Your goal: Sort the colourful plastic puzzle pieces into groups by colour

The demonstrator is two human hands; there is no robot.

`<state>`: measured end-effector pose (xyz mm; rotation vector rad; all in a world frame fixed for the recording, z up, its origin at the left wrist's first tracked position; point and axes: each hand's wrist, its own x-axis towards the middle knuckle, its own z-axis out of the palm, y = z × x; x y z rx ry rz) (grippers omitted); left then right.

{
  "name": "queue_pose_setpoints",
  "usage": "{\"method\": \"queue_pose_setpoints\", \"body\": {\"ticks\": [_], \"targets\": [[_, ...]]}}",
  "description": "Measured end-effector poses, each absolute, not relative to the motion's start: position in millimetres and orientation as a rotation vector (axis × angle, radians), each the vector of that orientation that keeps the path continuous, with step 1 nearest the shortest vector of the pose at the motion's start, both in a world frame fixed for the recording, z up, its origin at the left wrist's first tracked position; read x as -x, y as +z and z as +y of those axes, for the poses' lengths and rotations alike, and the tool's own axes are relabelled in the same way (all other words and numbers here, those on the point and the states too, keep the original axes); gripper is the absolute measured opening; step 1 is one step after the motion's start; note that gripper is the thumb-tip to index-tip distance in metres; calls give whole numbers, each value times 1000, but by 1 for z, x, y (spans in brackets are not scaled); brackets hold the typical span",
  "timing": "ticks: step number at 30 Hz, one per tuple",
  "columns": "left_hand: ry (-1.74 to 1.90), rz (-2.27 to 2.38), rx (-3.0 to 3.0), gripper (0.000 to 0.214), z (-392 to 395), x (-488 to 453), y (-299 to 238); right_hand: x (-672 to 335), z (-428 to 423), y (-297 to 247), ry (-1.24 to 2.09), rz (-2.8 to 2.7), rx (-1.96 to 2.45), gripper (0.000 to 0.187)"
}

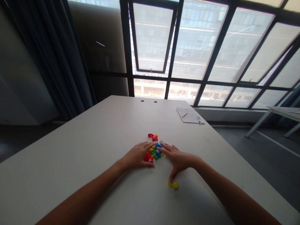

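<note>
A small heap of coloured plastic blocks (155, 152), red, green, blue and yellow, lies on the white table (93, 140). My left hand (137, 156) rests flat beside the heap's left edge, fingers stretched out and touching the pieces. On the heap's right side lies my right hand (177, 160), fingers spread, fingertips on the blue and green pieces. Its thumb points down toward a lone yellow block (173, 185) near me. A red and orange block (153, 137) sits just beyond the heap. Neither hand grips anything.
A sheet of paper (188, 115) with a pen (199, 119) lies at the table's far right. Two cable holes (149, 101) sit near the far edge. Large windows stand behind, a dark curtain at left, another table (284, 113) at right.
</note>
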<state>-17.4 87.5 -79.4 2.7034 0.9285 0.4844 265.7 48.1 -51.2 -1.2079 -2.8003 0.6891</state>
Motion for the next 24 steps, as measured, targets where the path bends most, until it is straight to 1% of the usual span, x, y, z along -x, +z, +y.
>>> {"method": "queue_pose_setpoints", "body": {"ticks": [2, 4, 6, 7, 8, 10, 12, 15, 16, 18, 20, 21, 22, 24], "targets": [[546, 930, -2672, 87, 86, 14, -80, -263, 48, -56, 643, -2789, 1229, 144], [632, 940, -2654, 70, 84, 11, -79, -259, 48, -59, 557, -2704, 1263, 129], [720, 945, -2666, 55, 82, 10, -75, -258, 48, -58, 542, -2620, 1265, 115], [764, 949, -2677, 49, 82, 9, -72, -259, 48, -56, 569, -2601, 1250, 114], [805, 958, -2687, 45, 82, 10, -70, -262, 48, -53, 605, -2592, 1231, 119], [866, 988, -2691, 40, 83, 12, -66, -269, 46, -48, 672, -2616, 1187, 133], [874, 1026, -2690, 43, 86, 14, -67, -273, 43, -46, 697, -2668, 1145, 140], [796, 1052, -2717, 63, 89, 16, -76, -270, 39, -51, 644, -2706, 1129, 136], [762, 1056, -2728, 71, 90, 17, -80, -267, 38, -52, 602, -2696, 1147, 130], [713, 1060, -2742, 82, 91, 18, -85, -260, 39, -54, 490, -2646, 1203, 112], [682, 1073, -2739, 86, 92, 18, -88, -255, 42, -55, 392, -2576, 1259, 94], [668, 1081, -2730, 88, 92, 18, -89, -254, 43, -56, 370, -2543, 1290, 92], [650, 1079, -2720, 91, 93, 18, -89, -252, 44, -57, 370, -2514, 1326, 96], [609, 1045, -2700, 102, 94, 18, -89, -249, 45, -64, 421, -2471, 1395, 117]]}}
